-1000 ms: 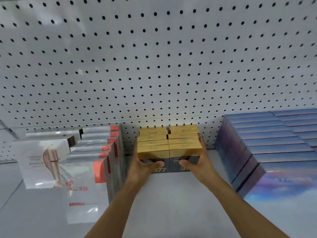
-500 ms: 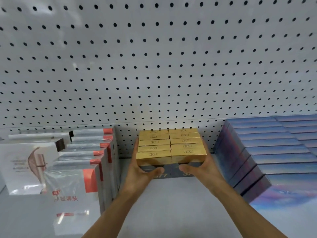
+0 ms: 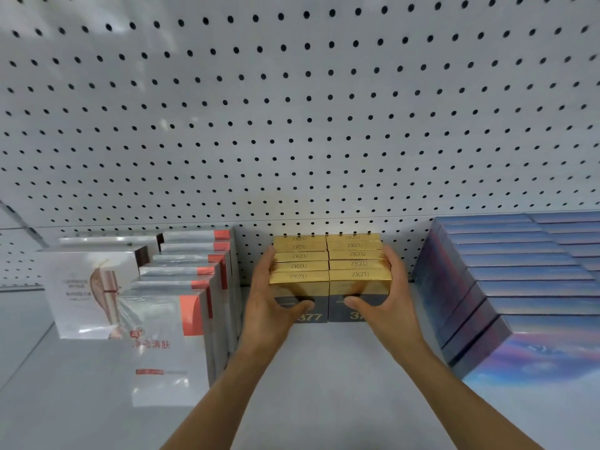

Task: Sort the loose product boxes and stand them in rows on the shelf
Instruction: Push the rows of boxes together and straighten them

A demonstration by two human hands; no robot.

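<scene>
Two rows of gold-topped boxes (image 3: pixel 329 259), dark blue in front and marked 377, stand on the grey shelf (image 3: pixel 324 384) against the pegboard back. My left hand (image 3: pixel 272 306) clasps the left side of the block, thumb across the front of the left box. My right hand (image 3: pixel 386 303) clasps the right side, thumb on the front of the right box. Both hands squeeze the two rows together.
A row of white and silver boxes with red corners (image 3: pixel 181 297) stands left of the gold block, with a white box (image 3: pixel 87 293) further left. Rows of blue iridescent boxes (image 3: pixel 519 287) fill the right. The white pegboard (image 3: pixel 292 108) rises behind.
The view has shifted slightly. My hands keep their grip on the gold block, which stays against the pegboard.
</scene>
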